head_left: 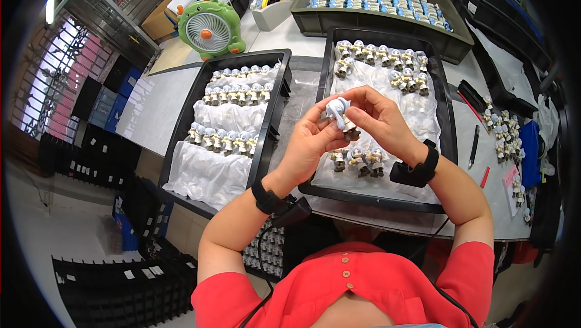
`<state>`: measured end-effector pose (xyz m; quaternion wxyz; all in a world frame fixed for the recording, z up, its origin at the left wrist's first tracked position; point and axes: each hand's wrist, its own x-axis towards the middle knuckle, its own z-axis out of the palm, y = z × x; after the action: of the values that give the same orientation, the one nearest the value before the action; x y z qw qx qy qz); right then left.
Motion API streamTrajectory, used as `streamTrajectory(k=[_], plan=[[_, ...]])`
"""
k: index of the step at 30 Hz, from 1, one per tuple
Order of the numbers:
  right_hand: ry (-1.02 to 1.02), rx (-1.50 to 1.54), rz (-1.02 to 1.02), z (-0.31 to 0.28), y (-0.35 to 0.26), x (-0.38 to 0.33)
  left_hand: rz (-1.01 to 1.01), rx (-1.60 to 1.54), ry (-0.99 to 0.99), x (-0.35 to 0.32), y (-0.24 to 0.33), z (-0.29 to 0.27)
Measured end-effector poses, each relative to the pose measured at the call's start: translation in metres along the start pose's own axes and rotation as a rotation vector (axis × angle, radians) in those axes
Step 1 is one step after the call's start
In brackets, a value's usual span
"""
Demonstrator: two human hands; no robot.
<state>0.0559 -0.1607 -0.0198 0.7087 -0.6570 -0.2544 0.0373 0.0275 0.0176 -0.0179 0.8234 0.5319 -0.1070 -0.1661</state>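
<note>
Between both hands, above the right-hand black tray (449, 146), I hold a small figurine (336, 110) with pale blue-white hair, a white outfit and dark feet. My left hand (310, 140) pinches it from the left with thumb and fingers. From the other side my right hand (381, 119) grips it, the thumb against its upper part. Similar figurines (362, 161) stand below my hands on the tray's white lining, and more fill rows at its far end. To the left, another black tray (261, 152) holds three rows of figurines (223, 138) on crumpled white sheets.
A green fan (209, 28) stands behind the left tray, beside a tape dispenser (272, 13). A dark green crate (387, 16) of blue-and-white figurines sits at the back. On the right lie a black pen-like tool (474, 146), a red stick (485, 177) and loose figurines (505, 131).
</note>
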Motion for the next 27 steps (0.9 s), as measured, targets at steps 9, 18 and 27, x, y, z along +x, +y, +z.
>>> streamTrajectory(k=[9, 18, 27], plan=[[-0.021, -0.123, -0.033, 0.002, -0.003, -0.003, 0.245, 0.341, 0.054, 0.003, -0.012, -0.007], [0.002, -0.026, -0.008, 0.003, -0.003, -0.003, 0.068, 0.18, 0.086, 0.001, 0.0, -0.004], [-0.031, -0.052, 0.062, -0.012, 0.007, 0.004, 0.056, 0.089, 0.04, 0.002, 0.002, -0.004]])
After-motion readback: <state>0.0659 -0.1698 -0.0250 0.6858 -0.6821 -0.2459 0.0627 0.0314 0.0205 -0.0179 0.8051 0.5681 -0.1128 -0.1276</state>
